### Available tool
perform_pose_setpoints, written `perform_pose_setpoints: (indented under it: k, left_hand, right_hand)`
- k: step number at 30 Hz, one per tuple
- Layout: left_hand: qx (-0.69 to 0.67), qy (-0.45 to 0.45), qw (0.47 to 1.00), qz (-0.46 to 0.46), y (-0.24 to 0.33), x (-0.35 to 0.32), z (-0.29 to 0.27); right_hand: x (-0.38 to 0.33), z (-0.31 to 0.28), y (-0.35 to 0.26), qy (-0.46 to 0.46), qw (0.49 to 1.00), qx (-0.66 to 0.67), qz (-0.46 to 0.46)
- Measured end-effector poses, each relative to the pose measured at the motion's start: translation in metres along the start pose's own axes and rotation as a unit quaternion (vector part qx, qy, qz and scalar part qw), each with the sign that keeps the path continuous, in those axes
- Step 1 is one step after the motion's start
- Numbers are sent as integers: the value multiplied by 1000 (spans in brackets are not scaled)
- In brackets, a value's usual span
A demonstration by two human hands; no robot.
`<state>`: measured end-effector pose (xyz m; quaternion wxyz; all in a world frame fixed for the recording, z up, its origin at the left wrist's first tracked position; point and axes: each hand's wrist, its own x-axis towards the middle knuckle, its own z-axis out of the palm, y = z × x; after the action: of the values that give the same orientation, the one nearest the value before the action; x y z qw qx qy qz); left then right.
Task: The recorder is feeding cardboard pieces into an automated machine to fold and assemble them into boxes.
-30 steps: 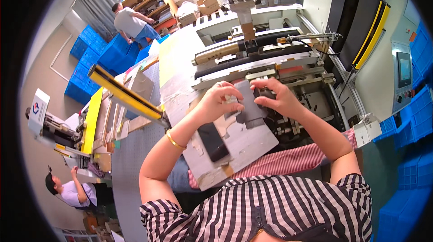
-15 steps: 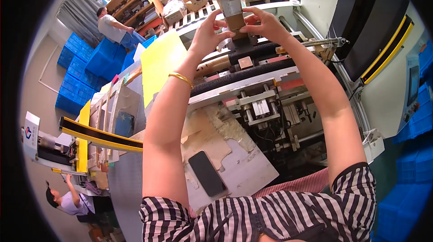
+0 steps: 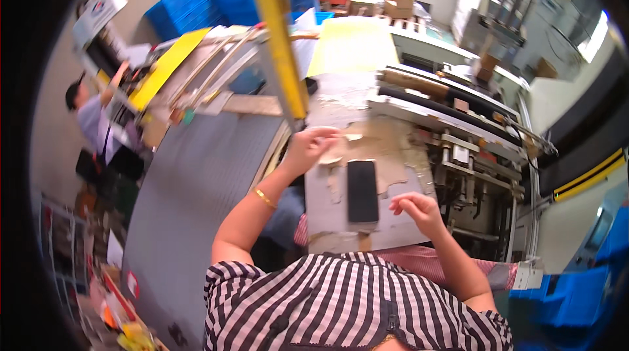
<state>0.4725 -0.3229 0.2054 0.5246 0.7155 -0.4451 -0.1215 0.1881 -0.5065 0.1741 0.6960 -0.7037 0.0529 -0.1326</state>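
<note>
Left hand (image 3: 308,147) is pinching a small pale scrap (image 3: 350,136) at the worktop's (image 3: 393,223) far left edge, right hand (image 3: 419,210) hovers loosely curled, holding nothing, just beside the dark phone (image 3: 362,190) lying flat mid-worktop

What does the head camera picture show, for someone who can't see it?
A person in a striped shirt holds both hands over a worn grey work surface where a flat black phone lies. The left hand pinches a scrap of pale paper at the surface's edge; the right hand hovers loosely curled beside the phone, by a metal machine.
</note>
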Motion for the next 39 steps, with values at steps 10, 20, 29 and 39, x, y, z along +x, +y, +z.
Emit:
perform_pose_setpoints:
  k: [10, 20, 29, 39]
  left_hand:
    - [262, 470, 663, -520, -262, -565, -249]
    - [290, 435, 357, -774, -135, -830, -273]
    - [290, 426, 432, -740, -143, -880, -286]
    - [91, 589, 656, -463, -187, -792, -319]
  right_hand:
    - [49, 218, 4, -209, 971, 1, 116]
    - [119, 431, -10, -467, 872, -146, 21]
    - [121, 490, -1, -529, 820, -187, -113]
    - [92, 413, -8, -486, 825, -221, -184]
